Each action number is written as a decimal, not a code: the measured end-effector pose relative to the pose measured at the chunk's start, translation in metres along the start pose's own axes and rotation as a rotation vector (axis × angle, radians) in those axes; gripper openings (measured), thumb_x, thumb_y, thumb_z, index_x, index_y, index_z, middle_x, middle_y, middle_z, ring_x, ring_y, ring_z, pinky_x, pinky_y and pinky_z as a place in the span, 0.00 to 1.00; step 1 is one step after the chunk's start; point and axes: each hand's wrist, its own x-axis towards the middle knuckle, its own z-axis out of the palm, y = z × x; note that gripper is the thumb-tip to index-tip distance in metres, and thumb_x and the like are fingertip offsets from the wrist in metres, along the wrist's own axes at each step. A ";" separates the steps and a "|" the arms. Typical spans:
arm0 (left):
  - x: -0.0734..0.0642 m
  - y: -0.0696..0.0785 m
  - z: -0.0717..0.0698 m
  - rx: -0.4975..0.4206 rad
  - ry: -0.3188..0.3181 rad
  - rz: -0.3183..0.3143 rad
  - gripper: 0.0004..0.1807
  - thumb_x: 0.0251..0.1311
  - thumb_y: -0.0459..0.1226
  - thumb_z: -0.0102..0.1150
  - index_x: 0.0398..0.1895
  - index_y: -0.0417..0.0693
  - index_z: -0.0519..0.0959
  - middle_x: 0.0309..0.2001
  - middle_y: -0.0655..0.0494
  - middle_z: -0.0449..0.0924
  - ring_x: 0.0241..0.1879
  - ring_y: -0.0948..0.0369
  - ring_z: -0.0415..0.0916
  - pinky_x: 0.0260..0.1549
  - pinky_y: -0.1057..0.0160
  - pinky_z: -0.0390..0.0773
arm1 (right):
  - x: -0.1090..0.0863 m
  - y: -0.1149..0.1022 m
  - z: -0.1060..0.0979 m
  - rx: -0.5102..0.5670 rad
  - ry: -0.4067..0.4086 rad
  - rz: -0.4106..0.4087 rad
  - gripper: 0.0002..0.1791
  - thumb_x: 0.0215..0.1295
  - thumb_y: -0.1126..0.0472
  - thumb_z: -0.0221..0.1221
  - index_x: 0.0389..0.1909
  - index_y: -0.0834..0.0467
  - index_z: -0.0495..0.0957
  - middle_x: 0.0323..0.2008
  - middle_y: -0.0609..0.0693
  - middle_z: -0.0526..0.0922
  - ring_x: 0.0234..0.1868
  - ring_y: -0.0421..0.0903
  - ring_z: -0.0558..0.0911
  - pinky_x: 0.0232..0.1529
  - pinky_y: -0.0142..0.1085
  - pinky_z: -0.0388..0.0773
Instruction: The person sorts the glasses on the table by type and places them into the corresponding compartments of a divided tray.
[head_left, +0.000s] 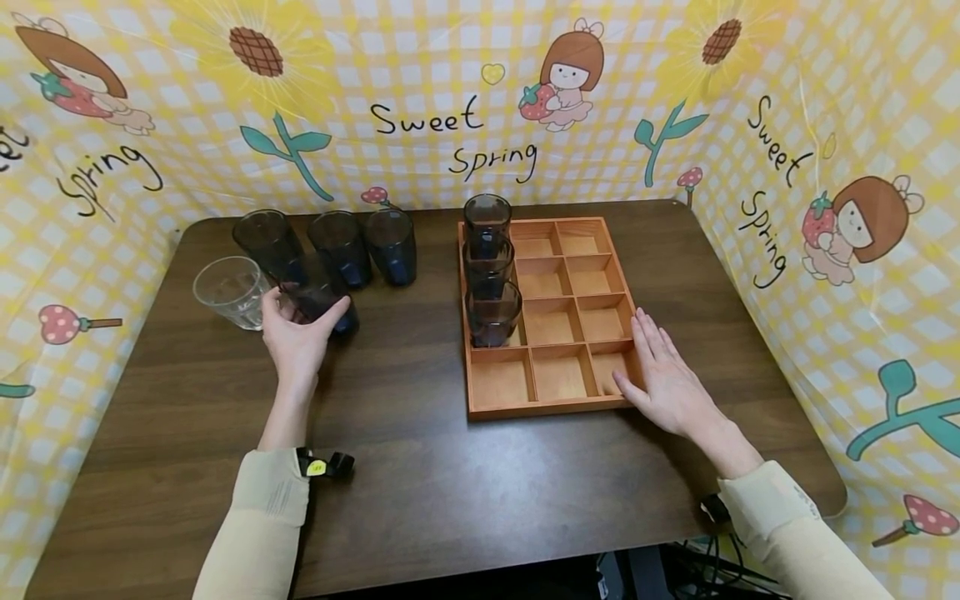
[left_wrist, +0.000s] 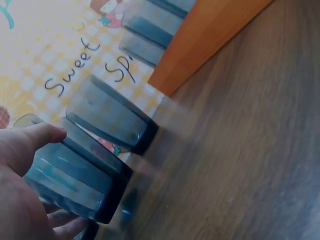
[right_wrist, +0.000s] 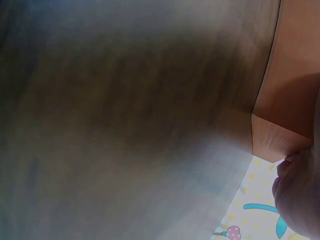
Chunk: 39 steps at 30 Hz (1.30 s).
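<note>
My left hand (head_left: 294, 337) grips a dark tinted glass (left_wrist: 75, 175) on the left of the table, thumb on one side and fingers round the other. A clear glass (head_left: 228, 292) stands just left of that hand. Behind it are three more dark glasses, one at the back left (head_left: 262, 233), one in the middle (head_left: 339, 246) and one at the right (head_left: 392, 242). My right hand (head_left: 671, 387) rests with straight fingers along the right edge of a wooden divided tray (head_left: 551, 409), its thumb over the front right compartment.
Three dark glasses stand in the tray's left column, in the back (head_left: 487, 215), second (head_left: 487, 265) and third (head_left: 495, 317) compartments. Patterned cloth (head_left: 427, 75) rises behind the brown table (head_left: 405, 467) and at both sides. Cables (head_left: 720, 558) hang below the front edge.
</note>
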 end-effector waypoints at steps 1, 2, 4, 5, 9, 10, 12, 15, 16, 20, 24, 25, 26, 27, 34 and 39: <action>-0.002 0.001 0.000 0.005 -0.009 -0.007 0.41 0.38 0.43 0.81 0.58 0.58 0.68 0.46 0.61 0.79 0.44 0.67 0.77 0.40 0.76 0.74 | 0.000 0.000 0.000 -0.001 0.004 -0.002 0.50 0.69 0.38 0.50 0.78 0.60 0.36 0.79 0.57 0.38 0.80 0.54 0.43 0.79 0.47 0.43; -0.005 0.003 0.000 0.017 -0.019 -0.014 0.41 0.39 0.44 0.80 0.58 0.58 0.68 0.46 0.60 0.79 0.44 0.67 0.77 0.40 0.76 0.74 | 0.000 0.000 0.000 0.000 0.004 -0.003 0.50 0.69 0.38 0.50 0.78 0.60 0.36 0.79 0.57 0.39 0.80 0.54 0.43 0.79 0.48 0.43; -0.010 0.006 0.000 0.034 -0.038 -0.027 0.42 0.39 0.46 0.80 0.59 0.59 0.67 0.48 0.59 0.79 0.45 0.66 0.78 0.41 0.75 0.75 | 0.000 0.000 0.000 0.002 0.003 -0.002 0.50 0.69 0.38 0.50 0.78 0.60 0.36 0.79 0.57 0.39 0.80 0.54 0.43 0.79 0.48 0.44; -0.012 0.007 0.000 0.041 -0.048 -0.029 0.42 0.39 0.47 0.80 0.59 0.59 0.67 0.49 0.58 0.79 0.46 0.66 0.78 0.41 0.75 0.75 | 0.000 0.000 0.000 0.003 0.003 -0.001 0.50 0.69 0.38 0.50 0.78 0.59 0.36 0.79 0.57 0.39 0.80 0.54 0.43 0.79 0.48 0.44; -0.022 0.013 0.000 0.039 -0.079 -0.022 0.42 0.38 0.47 0.80 0.59 0.60 0.67 0.51 0.56 0.77 0.49 0.64 0.78 0.44 0.74 0.76 | 0.000 0.000 0.000 0.006 0.007 -0.006 0.51 0.69 0.38 0.50 0.78 0.60 0.36 0.79 0.57 0.39 0.80 0.54 0.43 0.79 0.48 0.43; -0.025 0.014 0.000 0.039 -0.088 -0.021 0.42 0.38 0.47 0.80 0.58 0.61 0.67 0.51 0.56 0.77 0.49 0.64 0.78 0.44 0.74 0.76 | 0.000 0.001 0.000 0.004 0.011 -0.009 0.50 0.69 0.38 0.50 0.78 0.60 0.36 0.79 0.57 0.39 0.80 0.54 0.43 0.79 0.48 0.43; -0.030 0.018 0.000 0.042 -0.106 -0.027 0.41 0.38 0.47 0.80 0.57 0.62 0.67 0.50 0.56 0.77 0.48 0.64 0.79 0.43 0.75 0.76 | 0.000 0.001 0.001 -0.003 0.018 -0.017 0.50 0.69 0.37 0.50 0.77 0.60 0.37 0.79 0.57 0.39 0.80 0.55 0.44 0.79 0.48 0.43; -0.037 0.022 0.000 0.054 -0.137 -0.045 0.41 0.39 0.47 0.80 0.57 0.62 0.67 0.48 0.57 0.78 0.45 0.66 0.80 0.39 0.77 0.77 | 0.000 0.002 0.001 -0.010 0.025 -0.028 0.50 0.69 0.37 0.49 0.77 0.61 0.36 0.79 0.57 0.39 0.80 0.55 0.44 0.79 0.48 0.43; -0.039 0.024 -0.001 0.056 -0.149 -0.053 0.40 0.39 0.47 0.80 0.57 0.62 0.67 0.47 0.56 0.79 0.44 0.66 0.80 0.38 0.77 0.77 | -0.001 0.002 0.001 -0.010 0.026 -0.030 0.50 0.69 0.37 0.49 0.77 0.61 0.36 0.79 0.57 0.39 0.80 0.55 0.44 0.79 0.48 0.43; -0.048 0.028 -0.001 0.072 -0.189 -0.050 0.39 0.39 0.48 0.80 0.56 0.62 0.68 0.44 0.58 0.80 0.41 0.68 0.81 0.36 0.76 0.78 | 0.000 0.001 0.001 -0.007 0.025 -0.033 0.50 0.69 0.37 0.49 0.77 0.61 0.37 0.79 0.58 0.40 0.80 0.56 0.45 0.79 0.47 0.43; -0.056 0.029 0.000 0.080 -0.224 -0.021 0.37 0.40 0.48 0.79 0.54 0.62 0.69 0.42 0.59 0.81 0.38 0.70 0.82 0.34 0.76 0.79 | 0.000 0.000 0.000 -0.007 0.026 -0.033 0.50 0.69 0.37 0.49 0.77 0.62 0.37 0.79 0.58 0.39 0.80 0.56 0.45 0.79 0.47 0.42; -0.058 0.029 0.001 0.084 -0.233 -0.014 0.37 0.40 0.48 0.79 0.54 0.62 0.69 0.41 0.59 0.81 0.38 0.70 0.82 0.34 0.76 0.79 | 0.000 0.001 0.000 -0.008 0.026 -0.034 0.50 0.69 0.38 0.50 0.77 0.62 0.37 0.79 0.58 0.39 0.80 0.56 0.45 0.79 0.47 0.42; -0.060 0.029 0.002 0.083 -0.244 -0.007 0.37 0.40 0.47 0.79 0.54 0.61 0.68 0.42 0.59 0.81 0.38 0.71 0.82 0.35 0.76 0.79 | 0.000 0.001 0.001 -0.008 0.026 -0.034 0.50 0.69 0.38 0.50 0.77 0.62 0.37 0.79 0.58 0.39 0.80 0.56 0.45 0.79 0.46 0.42; -0.062 0.030 0.003 0.085 -0.258 -0.001 0.37 0.41 0.47 0.79 0.55 0.60 0.68 0.42 0.58 0.81 0.38 0.71 0.82 0.35 0.76 0.79 | 0.000 0.001 0.001 -0.010 0.029 -0.036 0.50 0.69 0.38 0.50 0.77 0.62 0.37 0.79 0.58 0.39 0.80 0.56 0.45 0.79 0.46 0.42; -0.079 0.034 0.008 0.077 -0.368 0.036 0.38 0.42 0.47 0.78 0.56 0.57 0.68 0.48 0.53 0.84 0.40 0.71 0.83 0.37 0.75 0.81 | -0.001 0.002 0.001 -0.011 0.025 -0.030 0.50 0.69 0.37 0.49 0.77 0.62 0.38 0.79 0.58 0.40 0.80 0.56 0.45 0.79 0.48 0.44; -0.089 0.040 0.010 0.046 -0.421 0.072 0.39 0.42 0.45 0.79 0.58 0.57 0.68 0.50 0.52 0.84 0.41 0.71 0.84 0.38 0.73 0.82 | 0.000 0.001 0.000 -0.007 0.012 -0.015 0.50 0.69 0.38 0.50 0.77 0.61 0.37 0.79 0.57 0.39 0.80 0.55 0.44 0.78 0.49 0.45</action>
